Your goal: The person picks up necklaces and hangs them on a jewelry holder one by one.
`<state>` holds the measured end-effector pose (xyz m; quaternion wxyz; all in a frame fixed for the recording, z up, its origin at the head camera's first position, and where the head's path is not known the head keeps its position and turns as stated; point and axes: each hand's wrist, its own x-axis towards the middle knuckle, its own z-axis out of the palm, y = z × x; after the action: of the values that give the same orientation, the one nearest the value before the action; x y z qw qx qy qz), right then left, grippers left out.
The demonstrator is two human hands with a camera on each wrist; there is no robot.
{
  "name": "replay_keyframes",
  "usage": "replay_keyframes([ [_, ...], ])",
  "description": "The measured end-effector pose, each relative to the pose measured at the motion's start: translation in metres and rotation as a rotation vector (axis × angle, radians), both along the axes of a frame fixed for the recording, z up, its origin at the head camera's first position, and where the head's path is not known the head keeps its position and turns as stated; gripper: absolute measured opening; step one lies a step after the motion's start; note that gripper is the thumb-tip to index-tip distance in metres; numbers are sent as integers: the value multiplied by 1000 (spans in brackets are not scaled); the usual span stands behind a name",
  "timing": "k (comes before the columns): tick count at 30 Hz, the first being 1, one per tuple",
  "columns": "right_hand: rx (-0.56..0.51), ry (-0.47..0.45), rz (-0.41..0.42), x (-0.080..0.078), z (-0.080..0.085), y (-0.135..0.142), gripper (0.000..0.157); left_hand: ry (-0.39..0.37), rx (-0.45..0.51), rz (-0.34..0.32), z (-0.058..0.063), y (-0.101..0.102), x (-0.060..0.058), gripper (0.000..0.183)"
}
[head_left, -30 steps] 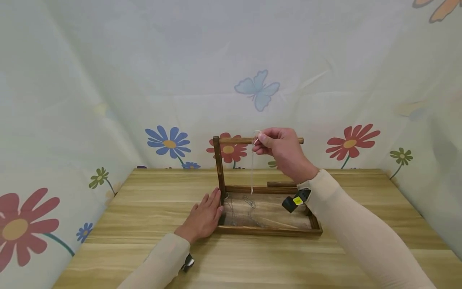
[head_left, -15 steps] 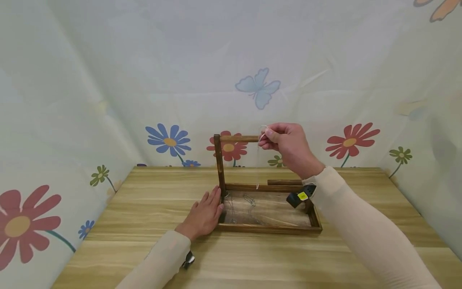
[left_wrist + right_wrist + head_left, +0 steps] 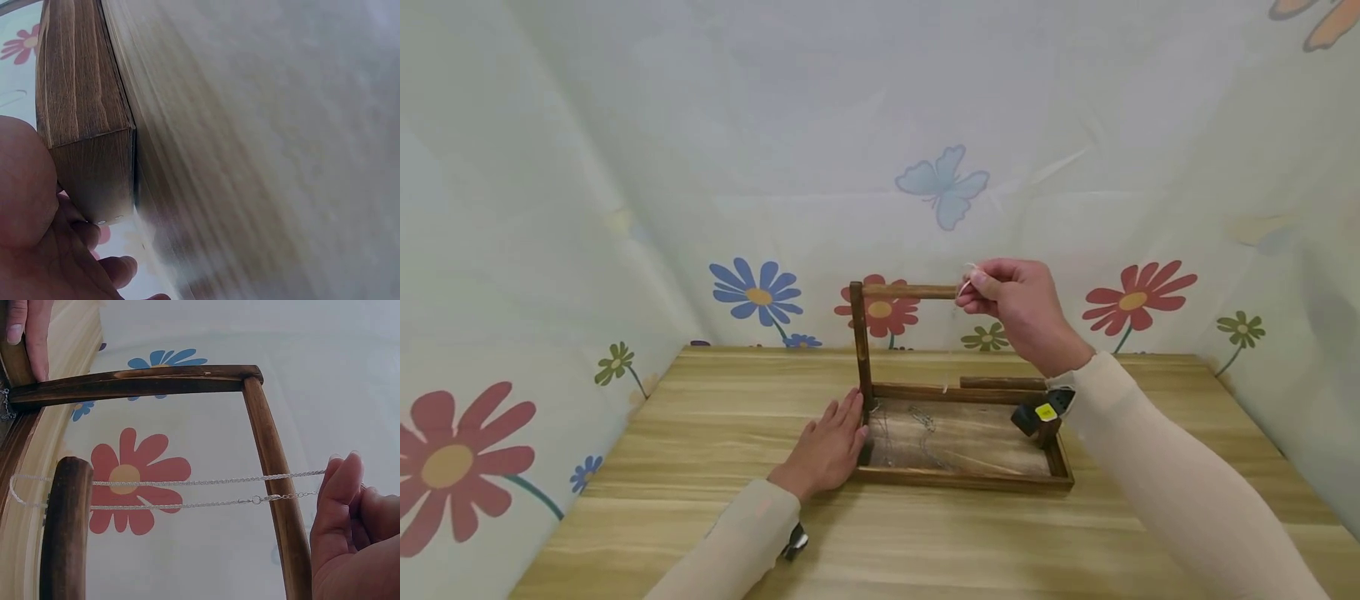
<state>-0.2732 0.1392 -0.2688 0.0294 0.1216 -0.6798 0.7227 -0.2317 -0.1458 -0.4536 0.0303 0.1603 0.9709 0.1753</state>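
A wooden jewelry stand [image 3: 859,342] has a tray base and an upper bar [image 3: 910,292]. At that bar, my right hand [image 3: 1026,312] pinches a silver chain necklace [image 3: 219,481] between thumb and fingers. Its loop hangs down toward the tray; in the right wrist view it crosses the upper bar and passes behind the lower rod [image 3: 65,531]. The clasp [image 3: 256,500] shows near the hand. Against the left end of the tray [image 3: 962,481] rests my left hand [image 3: 827,442], fingers extended. In the left wrist view it touches the wooden corner [image 3: 87,125].
More thin chains [image 3: 922,418] lie loosely in the tray's left part. A shorter rod [image 3: 1003,383] sits low at the stand's back right. The wood-grain table [image 3: 715,400] ends at a flower-printed backdrop [image 3: 790,167].
My right hand has moved rightward along the upper bar, carrying the dangling necklace with it. The left hand keeps its place against the tray.
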Motion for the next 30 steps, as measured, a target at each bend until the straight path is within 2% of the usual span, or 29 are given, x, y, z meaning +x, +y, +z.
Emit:
replay_keyframes([
  [9,-5,21,16,2,-2,8,19,-5,9,3,-1,-2,2,61],
  [30,-33,23,8,6,-2,35,16,-8,-3,4,-3,-2,-2,62],
])
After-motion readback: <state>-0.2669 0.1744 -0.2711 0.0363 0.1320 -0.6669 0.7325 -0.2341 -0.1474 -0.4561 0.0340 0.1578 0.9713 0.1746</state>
